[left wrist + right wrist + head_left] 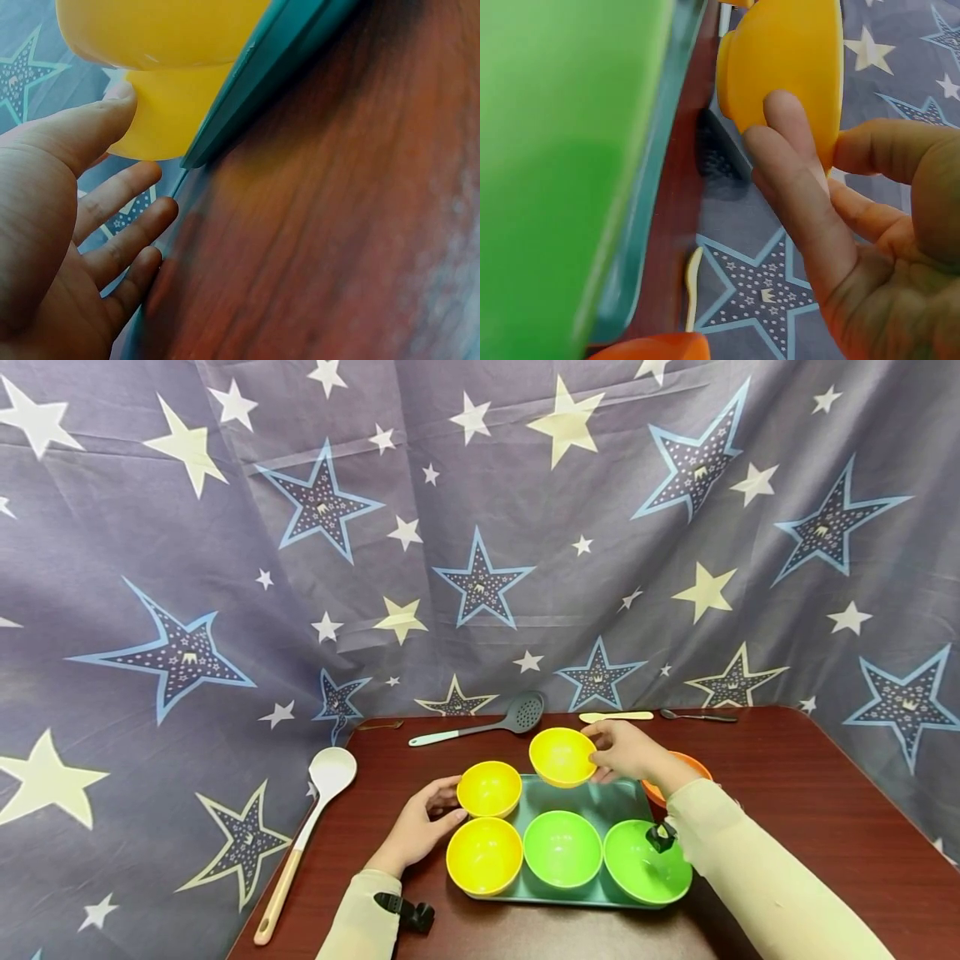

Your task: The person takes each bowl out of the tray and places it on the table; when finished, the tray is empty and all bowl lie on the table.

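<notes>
In the head view my right hand [626, 750] pinches the right side of a yellow bowl [562, 757], held up over the back edge of a teal tray [566, 900]. The right wrist view shows the thumb and fingers on that bowl [791, 64]. My left hand [422, 822] is at the left side of another yellow bowl [489, 788]. Its thumb [120, 105] touches a yellow bowl's wall [169, 112], while several fingers spread loosely near the tray's edge. A third yellow bowl [484, 857] and two green bowls [562, 850] [637, 872] line the tray's front.
An orange bowl [686, 765] is partly hidden behind my right forearm. Along the table's back lie a slotted turner [521, 713], a cream utensil [622, 717] and a dark spoon [697, 717]. A white ladle [330, 772] with a wooden handle lies at the left edge. A starry curtain [480, 485] hangs behind.
</notes>
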`<state>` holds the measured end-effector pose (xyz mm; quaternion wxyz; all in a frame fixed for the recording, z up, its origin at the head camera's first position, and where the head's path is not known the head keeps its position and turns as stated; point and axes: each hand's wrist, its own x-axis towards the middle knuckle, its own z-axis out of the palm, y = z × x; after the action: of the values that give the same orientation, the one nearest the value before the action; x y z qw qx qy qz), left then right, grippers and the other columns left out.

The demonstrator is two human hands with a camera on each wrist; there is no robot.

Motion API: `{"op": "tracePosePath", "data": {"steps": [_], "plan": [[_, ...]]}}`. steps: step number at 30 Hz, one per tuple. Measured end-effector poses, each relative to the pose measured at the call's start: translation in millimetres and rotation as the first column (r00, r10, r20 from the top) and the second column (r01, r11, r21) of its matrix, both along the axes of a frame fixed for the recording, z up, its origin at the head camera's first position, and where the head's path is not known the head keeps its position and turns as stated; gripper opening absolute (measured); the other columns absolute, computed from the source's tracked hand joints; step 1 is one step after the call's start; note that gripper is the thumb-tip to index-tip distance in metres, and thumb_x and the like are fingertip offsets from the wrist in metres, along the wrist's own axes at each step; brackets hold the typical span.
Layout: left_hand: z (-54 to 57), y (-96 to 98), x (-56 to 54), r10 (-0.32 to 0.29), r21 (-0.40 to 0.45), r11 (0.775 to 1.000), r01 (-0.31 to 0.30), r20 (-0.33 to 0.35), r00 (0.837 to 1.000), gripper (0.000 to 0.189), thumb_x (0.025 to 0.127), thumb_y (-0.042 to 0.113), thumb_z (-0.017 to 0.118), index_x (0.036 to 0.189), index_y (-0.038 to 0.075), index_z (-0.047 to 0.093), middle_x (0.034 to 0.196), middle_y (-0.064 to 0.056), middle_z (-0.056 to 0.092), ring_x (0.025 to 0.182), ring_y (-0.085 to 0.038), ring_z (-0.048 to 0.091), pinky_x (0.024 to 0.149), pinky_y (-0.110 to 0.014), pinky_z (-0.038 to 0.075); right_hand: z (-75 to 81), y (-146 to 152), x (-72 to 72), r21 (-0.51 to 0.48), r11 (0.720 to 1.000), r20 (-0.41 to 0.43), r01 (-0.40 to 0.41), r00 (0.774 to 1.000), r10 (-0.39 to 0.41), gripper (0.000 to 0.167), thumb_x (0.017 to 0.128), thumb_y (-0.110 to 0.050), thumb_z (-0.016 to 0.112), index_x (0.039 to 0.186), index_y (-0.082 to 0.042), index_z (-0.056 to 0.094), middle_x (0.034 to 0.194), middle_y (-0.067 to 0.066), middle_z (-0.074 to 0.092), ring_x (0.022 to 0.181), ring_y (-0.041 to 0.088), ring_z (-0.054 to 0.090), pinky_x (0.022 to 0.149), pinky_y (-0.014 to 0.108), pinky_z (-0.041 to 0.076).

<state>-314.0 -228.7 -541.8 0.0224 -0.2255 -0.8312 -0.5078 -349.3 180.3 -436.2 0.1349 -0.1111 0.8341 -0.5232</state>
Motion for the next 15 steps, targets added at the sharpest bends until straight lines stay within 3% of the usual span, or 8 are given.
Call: {"op": "tracePosePath", "data": {"steps": [10,15], "plan": [[-0.3,-0.6,-0.3,0.007,0.000,1.000,-0.007,0.039,0.999,0.055,0.099,0.030,0.075,0.150,0.025,0.055,0.128,0.006,0.070,0.118,-0.017,0.065,0.102,-0.043,0.049,11.8,15,15.4,-0.096,0.995,-0.055,0.029,0.998,-0.034,0.051,0.100,0.001,0.065,0.148,0.003,0.050,0.116,0.026,0.065,0.086,0.047,0.074,0.076,0.052,0.061],[-0.2,-0.4,-0.1,0.001,0.007,1.000,-0.001,0.020,1.000,0.056,0.099,0.029,0.075,0.151,0.022,0.055,0.128,0.004,0.070,0.117,-0.018,0.066,0.101,-0.045,0.050,18.8,19,26.3,-0.118,0.992,-0.099,0.047,0.993,-0.059,0.051,0.100,0.001,0.065,0.149,0.003,0.050,0.114,0.027,0.064,0.084,0.044,0.075,0.077,0.053,0.061]]}}
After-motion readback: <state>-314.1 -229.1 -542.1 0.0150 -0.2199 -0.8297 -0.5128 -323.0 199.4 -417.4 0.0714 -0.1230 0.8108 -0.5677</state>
